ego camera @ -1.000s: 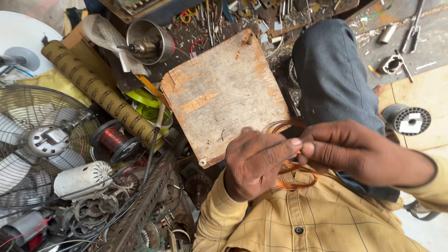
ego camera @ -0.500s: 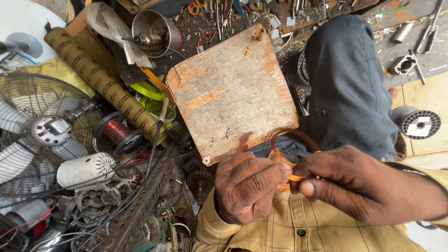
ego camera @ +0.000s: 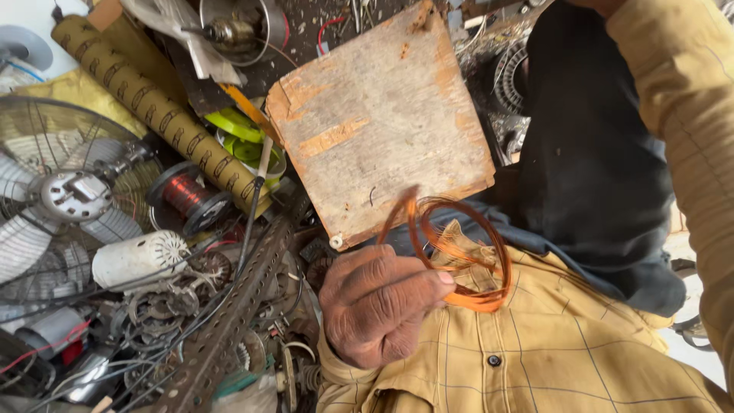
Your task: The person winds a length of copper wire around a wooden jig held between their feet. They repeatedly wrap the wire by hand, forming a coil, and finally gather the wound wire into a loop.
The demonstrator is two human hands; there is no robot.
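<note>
My left hand [ego camera: 378, 306] is closed on a small coil of copper-orange wire [ego camera: 459, 256], pinching it at its lower left. The coil's loops stand up in front of my yellow checked shirt and my dark trouser leg [ego camera: 596, 153]. Just beyond the coil, a worn square wooden board [ego camera: 375, 115] lies on the cluttered floor. Only my right arm's yellow sleeve [ego camera: 692, 153] shows, running up the right edge. The right hand itself is out of the picture.
A fan with a wire guard [ego camera: 65, 199] lies at the left. Beside it are a spool of red-brown wire [ego camera: 187, 195], a long patterned tube [ego camera: 153, 103], a white motor housing [ego camera: 138, 256], a perforated metal strip [ego camera: 229, 321] and several scattered metal parts.
My right hand, which pinched the coil together with the left, has let go and risen out of view. The left hand alone has lifted the coil closer to the camera.
</note>
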